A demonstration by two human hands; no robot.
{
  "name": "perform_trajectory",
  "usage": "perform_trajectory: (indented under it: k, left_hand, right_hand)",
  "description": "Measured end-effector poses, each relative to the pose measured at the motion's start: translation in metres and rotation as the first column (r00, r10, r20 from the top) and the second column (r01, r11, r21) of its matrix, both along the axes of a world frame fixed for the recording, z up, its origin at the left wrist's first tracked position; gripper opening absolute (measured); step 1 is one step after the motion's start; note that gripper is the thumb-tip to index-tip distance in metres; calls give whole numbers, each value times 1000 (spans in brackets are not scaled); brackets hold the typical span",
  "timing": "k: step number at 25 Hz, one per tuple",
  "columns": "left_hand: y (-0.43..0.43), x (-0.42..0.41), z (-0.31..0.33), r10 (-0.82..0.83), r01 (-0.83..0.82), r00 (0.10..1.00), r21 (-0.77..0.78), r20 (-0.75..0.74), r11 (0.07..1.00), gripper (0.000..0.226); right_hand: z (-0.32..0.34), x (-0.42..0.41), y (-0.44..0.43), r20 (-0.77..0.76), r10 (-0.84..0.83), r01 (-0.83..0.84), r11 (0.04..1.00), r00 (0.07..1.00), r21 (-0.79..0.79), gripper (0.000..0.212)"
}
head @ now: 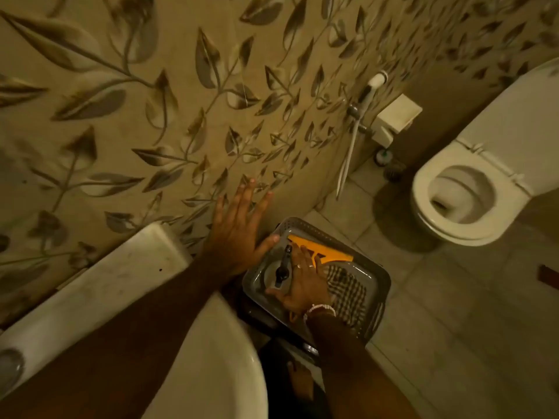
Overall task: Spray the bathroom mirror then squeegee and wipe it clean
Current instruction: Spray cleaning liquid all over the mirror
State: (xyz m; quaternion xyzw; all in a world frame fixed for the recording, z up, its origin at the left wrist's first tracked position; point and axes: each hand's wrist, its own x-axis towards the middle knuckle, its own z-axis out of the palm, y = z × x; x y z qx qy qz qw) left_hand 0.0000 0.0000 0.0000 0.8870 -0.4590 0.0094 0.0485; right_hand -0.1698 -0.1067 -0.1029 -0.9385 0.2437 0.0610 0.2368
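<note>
Two-handed, leaning in: pressing the spread left hand [236,228] flat on the beige leaf-patterned wall [121,116]; laying the right hand [302,282], fingers outstretched, over the black-triggered spray bottle [281,269] in the grey perforated plastic basket [384,276], beside the orange squeegee [326,251] and the checked cloth [348,291].

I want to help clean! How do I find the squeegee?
Find the white toilet; between it and the sink is a grey basket. The squeegee lies at the basket's far end, nearest the leaf-patterned wall. It is the only bright orange thing there, unlike the checked cloth and the black-topped spray bottle.
</note>
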Motion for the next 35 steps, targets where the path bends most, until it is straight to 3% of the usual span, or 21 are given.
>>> perform_trajectory:
  k: [7,14,19,25,30,35]
  left_hand:
    - [7,1,-17,-23,22,998,26,59,999,97]
    - [6,-9,37,36,-36,999,-16,25,999,92]
    - [5,-23,102,74,-74,997,-13,10,997,91]
    - [-9,-39,191,62,-48,996,-182,69,982,87]
    - [1,-38,290,46,8,986,-318,162,948,89]
    - [58,-40,370,74,53,957,-421,280,906,88]
  right_hand:
    - [-1,14,8,40,-200,184,952,979,246,74]
    - [41,21,-10,70,-221,200,953,973,229,75]
    - [122,33,-39,261,-181,147,979,948,143,57]
    - [248,49,-59,480,-108,107,994,870,30,60]
    - [370,56,-49,669,-63,183,977,741,-110,48]
    - [466,58,-5,791,-35,194,975,611,-108,35]
